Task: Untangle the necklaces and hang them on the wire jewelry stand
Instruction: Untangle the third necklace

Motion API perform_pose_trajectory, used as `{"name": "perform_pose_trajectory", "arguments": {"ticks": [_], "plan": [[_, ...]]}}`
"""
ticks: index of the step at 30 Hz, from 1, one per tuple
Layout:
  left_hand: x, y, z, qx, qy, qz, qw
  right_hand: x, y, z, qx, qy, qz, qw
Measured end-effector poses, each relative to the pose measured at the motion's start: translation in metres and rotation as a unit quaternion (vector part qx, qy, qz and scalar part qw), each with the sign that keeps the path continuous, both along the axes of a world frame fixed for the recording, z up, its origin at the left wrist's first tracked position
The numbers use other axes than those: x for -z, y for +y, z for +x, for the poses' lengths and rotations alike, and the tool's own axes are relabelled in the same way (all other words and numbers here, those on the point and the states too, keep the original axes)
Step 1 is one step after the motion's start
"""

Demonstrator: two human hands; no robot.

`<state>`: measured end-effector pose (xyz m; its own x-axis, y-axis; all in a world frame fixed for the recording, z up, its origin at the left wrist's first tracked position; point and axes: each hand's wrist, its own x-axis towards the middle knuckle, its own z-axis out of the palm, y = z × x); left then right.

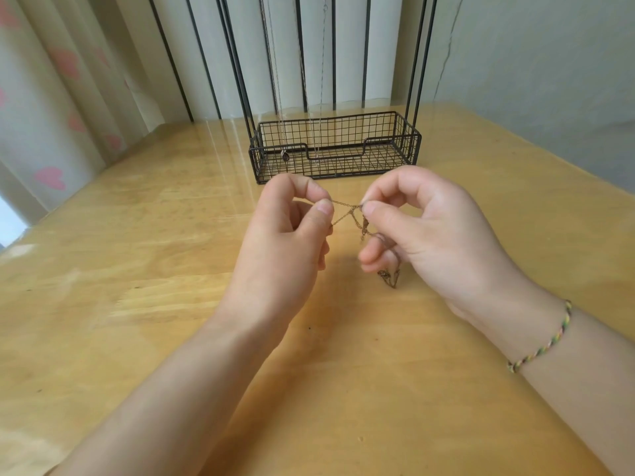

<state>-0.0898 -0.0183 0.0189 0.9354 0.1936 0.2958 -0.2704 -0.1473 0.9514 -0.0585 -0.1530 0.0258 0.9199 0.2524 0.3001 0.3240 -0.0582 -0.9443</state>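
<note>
A thin bronze necklace chain (347,211) is stretched between my two hands above the wooden table (137,304). My left hand (285,242) pinches one end between thumb and forefinger. My right hand (422,235) pinches the other side, and the chain's remaining length hangs below it in a bunch (388,278) near the tabletop. Behind my hands stands the black wire jewelry stand (335,149) with a mesh basket base and tall uprights. Two fine necklaces (318,97) hang from above into the basket; one ends in a small dark pendant (285,154).
A curtain with pink heart shapes (62,97) hangs at the left, beside white vertical panels behind the stand. The table's right edge runs diagonally at far right. A braided bracelet (543,338) sits on my right wrist.
</note>
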Motion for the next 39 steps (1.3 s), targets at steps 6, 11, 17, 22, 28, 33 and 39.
{"name": "perform_pose_trajectory", "arguments": {"ticks": [6, 11, 17, 22, 28, 33, 39], "plan": [[-0.0041, 0.0039, -0.0008, 0.02, 0.005, 0.039, 0.999, -0.0028, -0.0014, -0.0003, -0.011, 0.034, 0.035, 0.999], [-0.0036, 0.0021, -0.001, -0.001, -0.005, 0.104, 0.995, -0.0023, -0.0017, 0.0, -0.023, 0.047, 0.043, 0.998], [-0.0031, 0.0012, -0.0007, -0.046, -0.028, 0.181, 0.982, -0.001, -0.0013, 0.0011, -0.008, 0.035, 0.038, 0.999], [-0.0041, -0.0018, -0.0028, -0.077, -0.019, 0.219, 0.973, 0.0012, 0.0003, 0.0019, -0.02, 0.053, 0.054, 0.997], [-0.0082, -0.0032, -0.0057, -0.048, 0.035, 0.14, 0.988, 0.0004, 0.0017, 0.0011, -0.051, 0.072, 0.073, 0.993], [-0.0069, 0.0004, -0.0038, -0.007, 0.082, 0.034, 0.996, -0.0002, 0.0014, 0.0003, -0.061, 0.063, 0.068, 0.994], [-0.0079, -0.0001, -0.0053, -0.006, 0.045, 0.073, 0.996, 0.0016, 0.0012, 0.0004, -0.054, 0.04, 0.049, 0.997]]}}
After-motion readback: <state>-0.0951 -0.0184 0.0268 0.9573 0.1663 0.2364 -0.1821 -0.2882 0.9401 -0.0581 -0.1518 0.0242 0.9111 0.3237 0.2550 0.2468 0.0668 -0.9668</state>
